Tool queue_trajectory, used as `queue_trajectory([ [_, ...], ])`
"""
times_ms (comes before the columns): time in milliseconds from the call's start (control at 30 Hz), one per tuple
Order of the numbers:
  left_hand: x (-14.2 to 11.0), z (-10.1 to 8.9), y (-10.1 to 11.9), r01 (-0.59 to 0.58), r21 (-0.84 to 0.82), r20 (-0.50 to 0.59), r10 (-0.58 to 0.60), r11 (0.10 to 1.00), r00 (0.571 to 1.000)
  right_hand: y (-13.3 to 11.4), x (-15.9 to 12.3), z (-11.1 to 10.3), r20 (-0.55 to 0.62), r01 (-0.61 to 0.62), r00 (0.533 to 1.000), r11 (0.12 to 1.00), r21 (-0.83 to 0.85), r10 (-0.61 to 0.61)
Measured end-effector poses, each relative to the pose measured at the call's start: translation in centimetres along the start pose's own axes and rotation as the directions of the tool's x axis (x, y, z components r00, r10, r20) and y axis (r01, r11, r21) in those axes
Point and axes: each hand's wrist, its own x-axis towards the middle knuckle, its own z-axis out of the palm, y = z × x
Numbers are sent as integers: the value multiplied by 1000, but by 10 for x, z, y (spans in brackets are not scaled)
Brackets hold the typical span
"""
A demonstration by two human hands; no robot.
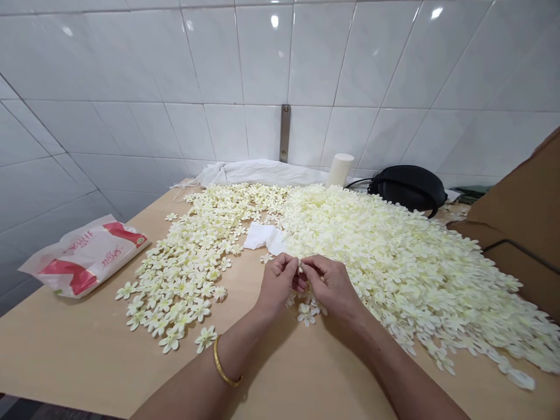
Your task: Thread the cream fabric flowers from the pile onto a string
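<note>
My left hand (280, 281) and my right hand (329, 283) meet over the middle of the table, thumbs and forefingers pinched tip to tip. Between the fingertips shows a tiny pale piece (300, 266); its shape is mostly covered by the fingers. Just under the hands lie a few loose artificial flowers (307, 314). To the right spreads a large heap of cream-white flowers (394, 262) with thin petals. On the left is a looser spread of similar flowers (184, 286) with yellowish centres. A gold bangle (224, 364) circles my left wrist.
A folded white paper (263, 236) lies beyond my hands. At the left is a white and red plastic packet (87, 255). Toward the tiled wall stand a cream cylinder (340, 170), a black bag (409, 185) and white sheeting (258, 172). A brown cardboard box (516, 221) borders the right.
</note>
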Motion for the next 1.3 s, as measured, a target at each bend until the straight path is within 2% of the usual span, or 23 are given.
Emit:
queue_trajectory([
  [133, -2, 2, 2, -52, 55, -14, 53, 997, 999, -3, 0, 2, -40, -39, 998, 999, -5, 39],
  [367, 1, 0, 2, 16, -10, -50, -16, 1000, 999, 7, 2, -8, -202, -98, 975, 995, -12, 94],
  [500, 1, -2, 3, 15, 12, -71, -14, 1000, 997, 14, 6, -19, -289, -153, 953, 971, -184, 95],
  [600, 1, -1, 3, -22, 75, -84, 28, 997, 996, 12, 6, -22, -352, -156, 935, 940, -304, 42],
  [667, 0, 0, 3, -53, 128, -88, 64, 990, 994, 7, 5, -20, -317, -89, 948, 960, -264, 0],
  [733, -1, 1, 4, -87, 156, -72, 99, 984, 992, 2, 3, -16, -201, 3, 979, 981, -195, -43],
  [800, -2, 2, 5, -105, 139, -28, 110, 985, 994, -1, 1, -12, -94, 58, 993, 986, -157, -74],
  [867, -1, 1, 5, -81, 80, 32, 79, 993, 996, -2, 1, -9, -47, 64, 996, 988, -142, -71],
  [967, 1, 0, 4, 12, -49, 95, -8, 999, 995, -1, 1, -8, -16, 57, 998, 992, -113, -59],
  [1100, 4, -2, 1, 104, -190, 121, -82, 976, 989, -2, 1, -8, -18, 57, 998, 994, -94, -59],
  [1300, 3, -2, 3, 154, -244, 140, -122, 957, 983, -5, 1, -10, -22, 13, 1000, 1000, -11, -13],
])
